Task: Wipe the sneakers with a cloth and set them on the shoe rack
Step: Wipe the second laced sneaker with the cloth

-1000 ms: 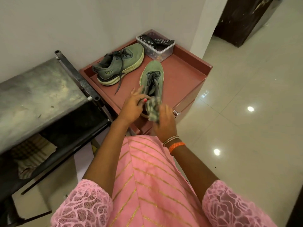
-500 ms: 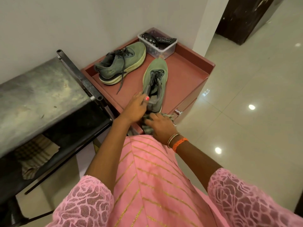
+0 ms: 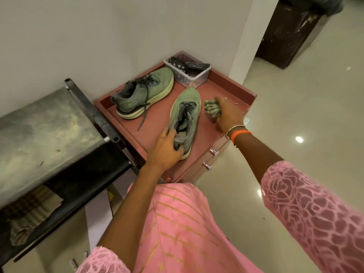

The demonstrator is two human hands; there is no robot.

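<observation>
Two green sneakers with pale soles lie on the red-brown cabinet top (image 3: 226, 91). The near sneaker (image 3: 186, 111) points away from me; my left hand (image 3: 165, 148) grips its heel collar. The far sneaker (image 3: 143, 93) lies on its side by the wall, laces trailing. My right hand (image 3: 228, 115) holds a bunched green striped cloth (image 3: 211, 109) on the cabinet top, just right of the near sneaker's toe.
A clear plastic box (image 3: 189, 70) with remotes stands at the cabinet's back corner. A dark metal rack (image 3: 49, 123) with a worn top stands to the left; a checked cloth (image 3: 27, 209) lies on its lower shelf. Glossy tiled floor (image 3: 295, 115) spreads to the right.
My right hand has carried the cloth from the sneaker's heel forward and right to beside its toe. My left hand stays on the heel.
</observation>
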